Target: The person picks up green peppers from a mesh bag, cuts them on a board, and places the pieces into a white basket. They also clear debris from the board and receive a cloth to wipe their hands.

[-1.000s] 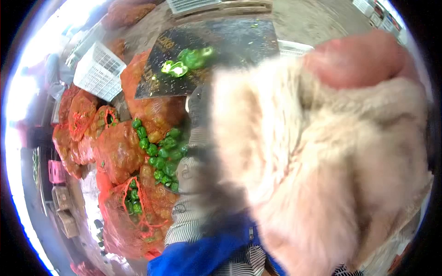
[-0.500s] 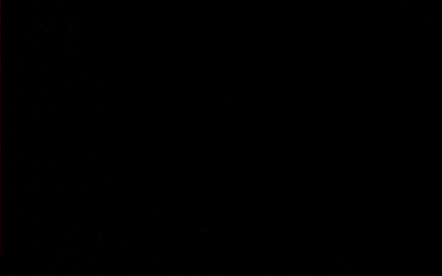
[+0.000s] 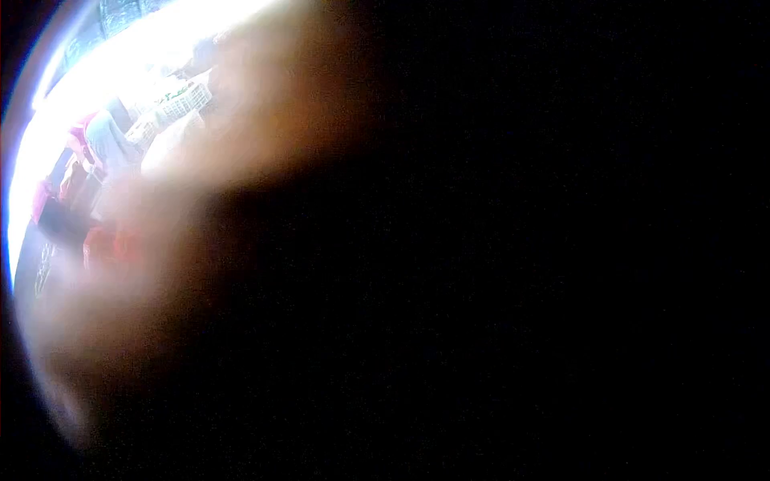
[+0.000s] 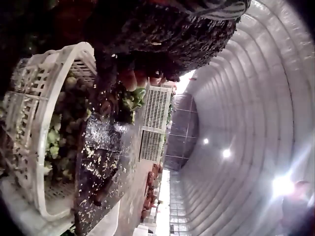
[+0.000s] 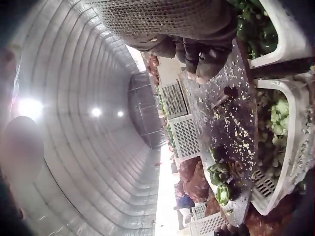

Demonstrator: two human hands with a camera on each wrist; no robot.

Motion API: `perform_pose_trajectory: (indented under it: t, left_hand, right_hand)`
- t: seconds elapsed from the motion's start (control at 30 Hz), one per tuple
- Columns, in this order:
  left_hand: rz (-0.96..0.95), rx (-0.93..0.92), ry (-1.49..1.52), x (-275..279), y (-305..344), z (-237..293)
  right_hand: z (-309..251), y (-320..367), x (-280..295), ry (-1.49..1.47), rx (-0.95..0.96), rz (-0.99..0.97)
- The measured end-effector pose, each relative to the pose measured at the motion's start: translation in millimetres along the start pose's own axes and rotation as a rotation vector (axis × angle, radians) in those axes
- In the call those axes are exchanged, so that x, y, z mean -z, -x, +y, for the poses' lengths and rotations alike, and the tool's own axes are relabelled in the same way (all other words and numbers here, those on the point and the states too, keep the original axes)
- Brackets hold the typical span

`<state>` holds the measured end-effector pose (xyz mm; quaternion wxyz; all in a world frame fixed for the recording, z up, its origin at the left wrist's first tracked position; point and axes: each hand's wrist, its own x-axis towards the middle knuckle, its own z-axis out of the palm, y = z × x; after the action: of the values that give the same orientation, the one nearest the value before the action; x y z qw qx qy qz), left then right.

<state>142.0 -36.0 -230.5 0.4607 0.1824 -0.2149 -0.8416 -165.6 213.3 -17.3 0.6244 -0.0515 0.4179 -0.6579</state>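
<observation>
Green peppers [image 5: 218, 174] lie on a seed-strewn table [image 5: 209, 110], one just beside the left hand's [image 4: 140, 78] fingertips. The right hand [image 5: 205, 63] is near a dark tool [image 5: 226, 95]. How far open both hands are, or whether they grip anything, cannot be told. A white crate [image 5: 297, 110] stands alongside.

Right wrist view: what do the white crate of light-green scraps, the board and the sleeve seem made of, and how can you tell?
Crate: probably plastic, dull white; the smooth rounded rim and regular slots suggest moulding.
Board: dark, slightly shiny; no clear grain shows, leaving coated wood or plastic open.
Sleeve: matt knitted yarn, by its looped texture; wool or synthetic, unclear.
</observation>
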Motion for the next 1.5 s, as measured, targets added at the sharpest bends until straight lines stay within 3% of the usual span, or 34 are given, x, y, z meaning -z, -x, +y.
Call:
perform_pose_trajectory:
  t: [0.1,0.13,0.17,0.23,0.27,0.3,0.37,0.4,0.43,0.47,0.53,0.6,0.67,0.73,0.83,0.87,0.97,1.03,1.07,1.1,1.17,1.2,1.23,1.3,1.37,1.43,1.5]
  left_hand:
    - [0.246,0.006,0.051,-63.0,11.1,15.7]
    - [0.390,-0.122,-0.174,-127.7,38.3,26.0]
    - [0.406,-0.115,-0.175,-105.0,44.6,21.0]
    - [-0.088,0.086,0.167,-31.8,5.1,14.2]
    - [-0.329,0.191,0.333,-35.2,2.8,20.3]
    - [-0.330,0.180,0.351,-35.9,13.0,18.9]
    - [0.449,-0.012,-0.432,-113.3,45.7,35.2]
    - [-0.054,0.108,0.152,-78.4,40.5,38.4]
    - [0.486,-0.060,-0.660,-161.8,67.5,48.0]
    - [0.477,-0.034,-0.540,-145.0,63.4,42.4]
    - [0.459,-0.001,-0.409,-108.2,44.4,34.0]
    - [0.403,0.089,-0.397,-89.8,35.7,30.4]
    - [0.467,0.083,-0.469,-127.2,45.4,35.0]
    - [0.520,0.064,-0.521,-151.0,59.8,37.9]
    - [0.490,0.059,-0.546,-140.3,56.3,33.5]
    - [0.500,0.117,-0.680,-141.0,54.6,36.1]
    - [0.526,0.110,-0.695,-149.1,56.8,37.1]
    - [0.523,0.116,-0.738,-161.3,57.6,38.9]
    - [0.500,0.089,-0.786,-168.3,59.6,54.6]
    - [0.462,0.101,-0.795,-172.9,65.8,47.1]
    - [0.402,0.026,-0.672,-160.9,69.3,39.3]
    - [0.405,0.039,-0.723,-159.5,68.6,38.5]
    - [0.419,0.052,-0.777,-162.7,67.0,40.1]
    - [0.470,0.080,-0.812,-162.4,64.6,41.8]
    - [0.459,0.071,-0.739,-165.0,66.9,40.7]
    - [0.389,0.106,-0.891,-163.0,67.2,42.2]
    - [0.381,0.062,-0.862,-157.0,73.1,32.5]
  right_hand:
    - [-16.0,-0.9,-5.7,0.026,0.008,-0.024]
    - [-26.7,-1.3,-8.5,0.045,0.008,-0.037]
    - [-41.2,-0.2,-12.7,0.069,0.004,-0.054]
    - [-91.7,6.0,-30.2,0.155,0.008,-0.125]
    - [-124.4,12.3,-40.1,0.215,0.002,-0.169]
    - [-160.6,20.3,-53.7,0.290,-0.007,-0.214]
    - [-219.7,45.2,-75.3,0.436,0.010,-0.283]
    - [-243.5,61.4,-81.3,0.528,0.011,-0.307]
    - [-270.2,75.7,-86.7,0.618,0.006,-0.324]
    - [-283.3,84.5,-88.2,0.671,-0.002,-0.318]
    - [-257.9,71.9,-69.1,0.591,0.003,-0.244]
    - [-181.7,35.6,-26.3,0.318,0.099,-0.108]
    - [-84.8,-3.8,13.6,0.098,0.213,0.063]
    - [-26.4,-28.8,42.7,0.030,0.254,0.183]
    - [-27.0,-31.7,50.4,0.013,0.229,0.086]
    - [-28.2,-23.8,40.9,0.009,0.240,0.089]
    - [-31.3,-13.7,20.4,0.037,0.265,0.158]
    - [-34.0,-14.0,27.3,-0.020,0.206,-0.050]
    - [-30.9,-21.9,26.6,0.119,0.236,0.031]
    - [-31.9,-4.2,0.4,0.063,0.289,0.099]
    - [-27.2,-4.7,26.4,0.855,0.557,-0.003]
    - [-24.4,-29.8,45.8,-0.006,0.219,0.077]
    - [-30.0,-18.8,33.1,-0.016,0.226,0.044]
    - [-27.6,-23.0,29.0,0.047,0.218,0.175]
    - [-27.7,-26.4,38.1,0.066,0.244,0.004]
    - [-27.5,-23.7,37.6,0.072,0.247,0.029]
    - [-21.9,-13.3,34.8,0.073,0.249,0.060]
